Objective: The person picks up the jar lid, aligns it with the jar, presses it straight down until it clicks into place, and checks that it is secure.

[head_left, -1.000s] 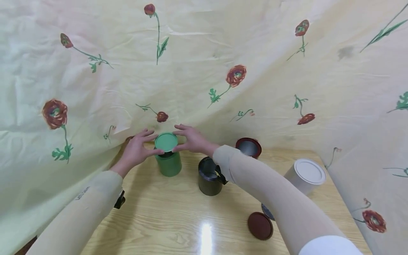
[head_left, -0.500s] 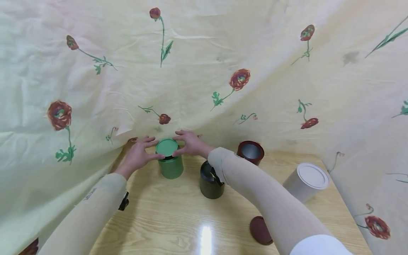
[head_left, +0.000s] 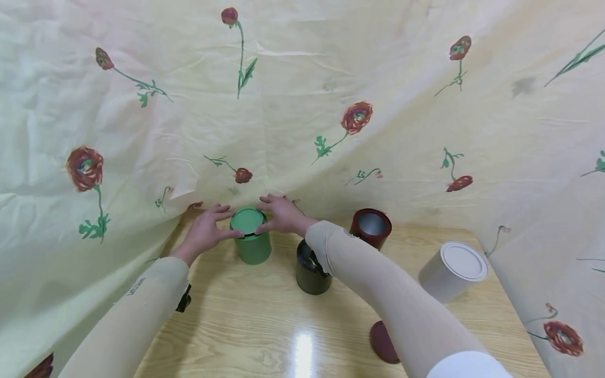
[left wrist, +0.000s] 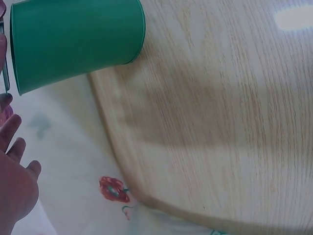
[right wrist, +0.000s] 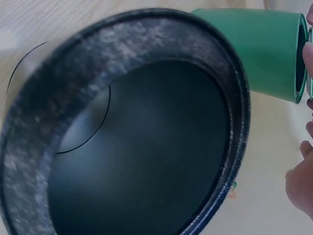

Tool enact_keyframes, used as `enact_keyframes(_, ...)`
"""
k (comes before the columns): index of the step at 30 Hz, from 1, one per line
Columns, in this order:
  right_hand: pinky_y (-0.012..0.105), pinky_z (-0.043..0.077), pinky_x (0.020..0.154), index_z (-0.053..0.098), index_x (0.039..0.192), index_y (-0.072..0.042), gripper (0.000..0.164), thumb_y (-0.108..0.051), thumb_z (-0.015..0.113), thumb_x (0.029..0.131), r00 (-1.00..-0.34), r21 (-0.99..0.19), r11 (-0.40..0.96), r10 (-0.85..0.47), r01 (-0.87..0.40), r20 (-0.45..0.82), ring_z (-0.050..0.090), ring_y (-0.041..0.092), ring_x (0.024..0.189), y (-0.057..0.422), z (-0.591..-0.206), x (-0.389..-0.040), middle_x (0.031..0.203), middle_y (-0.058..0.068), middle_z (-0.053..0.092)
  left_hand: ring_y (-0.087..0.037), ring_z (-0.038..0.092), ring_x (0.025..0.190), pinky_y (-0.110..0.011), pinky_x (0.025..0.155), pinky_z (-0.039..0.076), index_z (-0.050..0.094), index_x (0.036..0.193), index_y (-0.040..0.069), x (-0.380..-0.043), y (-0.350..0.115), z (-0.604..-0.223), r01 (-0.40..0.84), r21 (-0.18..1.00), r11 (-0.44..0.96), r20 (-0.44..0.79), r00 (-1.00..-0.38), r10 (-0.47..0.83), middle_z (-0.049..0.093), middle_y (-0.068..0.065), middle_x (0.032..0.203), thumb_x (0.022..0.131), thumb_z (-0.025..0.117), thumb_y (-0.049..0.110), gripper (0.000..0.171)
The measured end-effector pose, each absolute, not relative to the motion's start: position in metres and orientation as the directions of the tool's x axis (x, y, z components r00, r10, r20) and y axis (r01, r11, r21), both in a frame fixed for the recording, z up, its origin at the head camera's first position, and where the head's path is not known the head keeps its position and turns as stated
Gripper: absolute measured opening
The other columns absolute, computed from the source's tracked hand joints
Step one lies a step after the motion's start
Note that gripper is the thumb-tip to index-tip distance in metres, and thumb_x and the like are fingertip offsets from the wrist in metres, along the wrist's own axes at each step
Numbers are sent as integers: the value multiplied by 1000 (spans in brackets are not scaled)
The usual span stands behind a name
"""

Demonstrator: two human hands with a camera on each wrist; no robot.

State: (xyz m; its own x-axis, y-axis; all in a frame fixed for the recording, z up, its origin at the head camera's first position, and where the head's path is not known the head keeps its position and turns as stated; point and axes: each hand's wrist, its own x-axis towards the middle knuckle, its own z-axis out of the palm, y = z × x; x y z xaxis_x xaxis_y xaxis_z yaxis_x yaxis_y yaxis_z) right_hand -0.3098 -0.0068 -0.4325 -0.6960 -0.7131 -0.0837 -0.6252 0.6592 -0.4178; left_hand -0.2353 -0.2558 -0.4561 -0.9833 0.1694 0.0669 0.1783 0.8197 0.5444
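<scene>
A round green lid [head_left: 248,220] lies over the mouth of a green canister [head_left: 254,251] that stands upright near the back of the table. At the front a thin dark gap shows between lid and rim. My left hand [head_left: 205,231] holds the lid's left edge, thumb at the front and fingers farther back. Opposite it, my right hand [head_left: 282,216] holds the right edge the same way. In the right wrist view the lid [right wrist: 310,76] is slightly apart from the canister's rim. Only parts of the hands show in the wrist views.
An uncovered black canister [head_left: 313,275] stands under my right wrist. Behind my right forearm is an uncovered dark red canister [head_left: 373,226]. A white lidded canister [head_left: 441,278] stands at the right. One dark red lid [head_left: 385,344] lies partly behind my sleeve. Flowered cloth [head_left: 293,79] hangs behind the table.
Both hands have brought the green lid down closer onto the green canister, and the dark gap at its front has narrowed. The head view has shifted slightly.
</scene>
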Motion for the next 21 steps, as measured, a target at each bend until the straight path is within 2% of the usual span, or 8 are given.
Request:
enact_keyframes(3, 65, 13, 130, 54, 158, -13, 77, -48, 81, 95, -695, -394, 663, -715, -637, -79, 19, 36, 164, -6, -433, -308, 173, 13, 33, -49, 27, 158, -73, 123, 26, 60, 149, 1, -235, -255, -457, 189, 543, 818, 72, -981, 179, 43, -25, 165, 89, 88, 42, 79)
enact_keyframes(6, 68, 10, 129, 55, 158, -13, 76, -49, 80, 95, -697, -383, 666, -713, -640, -74, 18, 37, 164, -6, -434, -306, 173, 14, 34, -49, 27, 158, -73, 122, 26, 62, 148, 1, -235, -255, -457, 196, 547, 814, 79, -980, 182, 44, -26, 164, 88, 89, 42, 77)
enact_keyframes(13, 68, 9, 129, 57, 156, -13, 75, -50, 80, 95, -708, -370, 676, -703, -637, -65, 15, 38, 164, -8, -436, -303, 173, 14, 32, -49, 27, 158, -73, 122, 27, 62, 148, 2, -234, -256, -458, 190, 546, 816, 72, -981, 180, 44, -26, 164, 88, 89, 42, 76)
enact_keyframes(21, 66, 8, 130, 56, 158, -18, 74, -54, 77, 97, -722, -315, 708, -686, -632, -92, 12, 35, 165, -10, -435, -301, 175, 11, 30, -49, 27, 158, -73, 122, 27, 62, 149, 5, -236, -258, -458, 174, 545, 820, 34, -982, 187, 47, -22, 164, 90, 87, 45, 76)
